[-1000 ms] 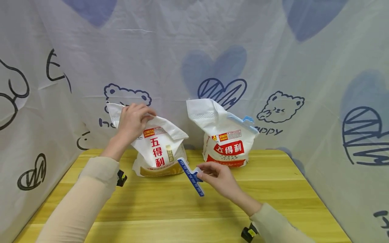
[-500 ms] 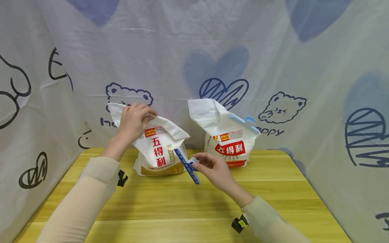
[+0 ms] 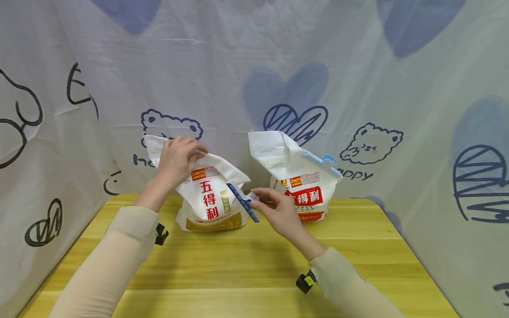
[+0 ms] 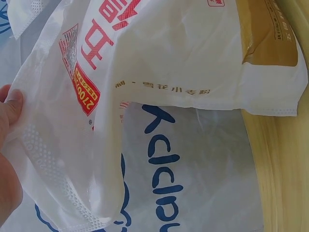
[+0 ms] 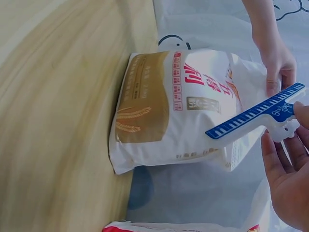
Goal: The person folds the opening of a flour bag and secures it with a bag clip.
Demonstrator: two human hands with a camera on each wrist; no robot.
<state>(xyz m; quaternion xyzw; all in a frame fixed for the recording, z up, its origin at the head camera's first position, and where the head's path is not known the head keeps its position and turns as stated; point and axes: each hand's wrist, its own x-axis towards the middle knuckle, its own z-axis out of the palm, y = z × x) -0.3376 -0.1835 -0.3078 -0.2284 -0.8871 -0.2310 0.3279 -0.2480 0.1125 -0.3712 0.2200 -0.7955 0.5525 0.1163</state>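
My left hand [image 3: 179,157] grips the folded top edge of a white flour bag [image 3: 208,198] with red lettering and a gold band; the bag stands on the table. In the left wrist view, the thumb [image 4: 14,104] presses on the bag's white plastic near its dotted strip. Between thumb and fingers, my right hand [image 3: 278,212] pinches a long blue-and-white bag clip [image 5: 260,113] by its handle. From the head, the clip slants in front of the bag's right side, below the folded edge.
To the right stands a second flour bag [image 3: 306,194] with a red label, its slanted top closed by a light-blue clip [image 3: 322,163]. Both bags stand toward the back of the wooden table [image 3: 222,274]. A printed cloth [image 3: 222,66] hangs behind and along both sides.
My right hand has carried the bag clip up and to the left, closer to the left bag's top. The left hand keeps its grip on the bag in the same place.
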